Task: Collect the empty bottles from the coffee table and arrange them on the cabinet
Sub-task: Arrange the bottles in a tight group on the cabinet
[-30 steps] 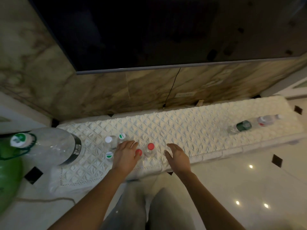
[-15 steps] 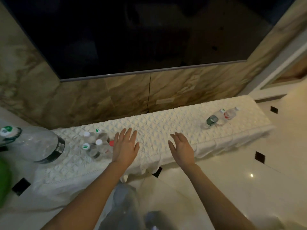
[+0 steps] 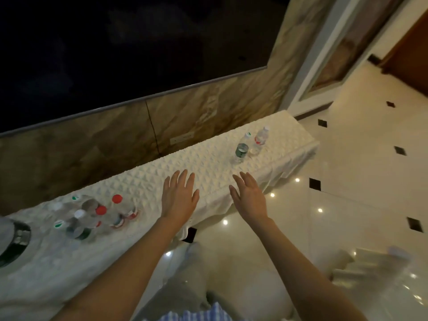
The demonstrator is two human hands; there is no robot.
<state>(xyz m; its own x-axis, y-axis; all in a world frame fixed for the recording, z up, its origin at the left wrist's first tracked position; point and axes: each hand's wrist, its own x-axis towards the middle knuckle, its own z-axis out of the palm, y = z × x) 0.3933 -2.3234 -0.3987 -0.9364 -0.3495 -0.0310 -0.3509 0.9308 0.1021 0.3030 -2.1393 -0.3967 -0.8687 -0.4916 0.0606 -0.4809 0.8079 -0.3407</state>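
Your left hand [image 3: 179, 198] hangs over the front part of the cabinet [image 3: 208, 172], fingers straight and spread, palm down, holding nothing. Your right hand [image 3: 249, 196] is just beside it, over the cabinet's front edge, fingers also straight and relaxed, empty. Whether either palm touches the quilted white cover [image 3: 143, 188] cannot be told from this angle.

The empty bottles stand in two groups on that cover. To your left, near the left hand but apart from it, is a tight cluster of bottles [image 3: 92, 216]: two with red caps, one at [image 3: 117, 198] and one at [image 3: 101, 210], a white-capped bottle [image 3: 79, 214], and others with green-and-white caps, all upright and crowded together. Farther left, a large clear water jug [image 3: 14, 237] with a dark band lies at the picture's edge, only partly in view.

Well apart, toward the right end of the cabinet, stand two more bottles touching or nearly so: a green-labelled bottle [image 3: 242, 148] and a red-labelled bottle [image 3: 260, 140].

Above the cabinet a dark television screen [image 3: 115, 54] hangs on a marble wall [image 3: 208, 107]. The glossy tiled floor [image 3: 347, 181] reflects ceiling lights.
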